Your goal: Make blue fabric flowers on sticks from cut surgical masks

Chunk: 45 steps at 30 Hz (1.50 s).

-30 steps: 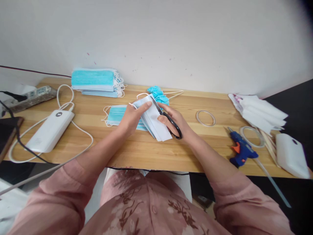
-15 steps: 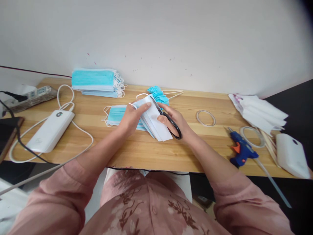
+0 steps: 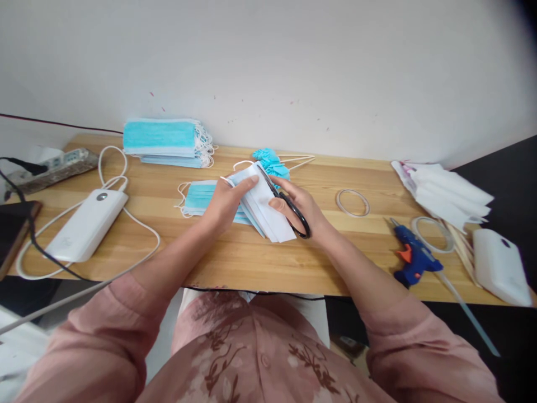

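Observation:
My left hand (image 3: 229, 200) is closed on a face mask (image 3: 266, 208), its thumb pressed on the white side. The mask is tilted, and other mask layers show beneath its left edge. My right hand (image 3: 300, 202) grips black-handled scissors (image 3: 302, 226), whose blades lie along the mask's right edge. How far apart the blades are I cannot make out. Under and left of the held mask, a blue face mask (image 3: 199, 197) lies on the table. Just behind my hands are blue pleated pieces (image 3: 268, 159) on thin wooden sticks (image 3: 296, 157).
A stack of masks (image 3: 159, 137) stands at the back left. On the left are a white power bank (image 3: 88, 224) with cables and a power strip (image 3: 62, 163). To the right lie a tape ring (image 3: 353, 202), a blue glue gun (image 3: 415, 257), white sheets (image 3: 448, 190) and a white box-like object (image 3: 501, 266).
Almost nothing differs. The scissors' handles and my right hand have shifted very slightly to the left; the mask stays in place.

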{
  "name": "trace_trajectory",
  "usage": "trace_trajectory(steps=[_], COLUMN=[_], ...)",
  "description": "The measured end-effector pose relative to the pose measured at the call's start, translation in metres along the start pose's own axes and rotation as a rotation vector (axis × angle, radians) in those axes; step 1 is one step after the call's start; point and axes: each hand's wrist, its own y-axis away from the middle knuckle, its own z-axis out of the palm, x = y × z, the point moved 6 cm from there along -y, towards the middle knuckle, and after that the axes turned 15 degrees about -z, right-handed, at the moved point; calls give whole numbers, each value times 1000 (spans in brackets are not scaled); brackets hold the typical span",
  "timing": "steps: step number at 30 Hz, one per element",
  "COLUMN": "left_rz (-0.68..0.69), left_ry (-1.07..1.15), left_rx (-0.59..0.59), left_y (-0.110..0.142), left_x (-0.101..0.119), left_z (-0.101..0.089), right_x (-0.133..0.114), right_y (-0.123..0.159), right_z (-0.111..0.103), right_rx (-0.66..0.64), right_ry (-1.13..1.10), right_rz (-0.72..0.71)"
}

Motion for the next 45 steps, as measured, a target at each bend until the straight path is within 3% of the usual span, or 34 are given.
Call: trace_trajectory(steps=[14,24,31,39,45], left_rz=[-77,-163,-141,-147,-143], left_ry=[69,118,103,116,173], left_rx=[-50,-106,-140,-54,50], left_y=[-6,-13,-13,-12,-10], left_x=[-3,-11,-11,-6,-1], left_z=[1,-3,-1,-6,-13], right_x=[0,1,2,-2,-17], right_y=[1,-1,0,0,7], right_z=[-4,-6,-6,-3,-9], right_rx=[47,75,91,19,-255], right_ry=[-29,-158,-190,-162,-214], right_rz=[45,181,180,125,33])
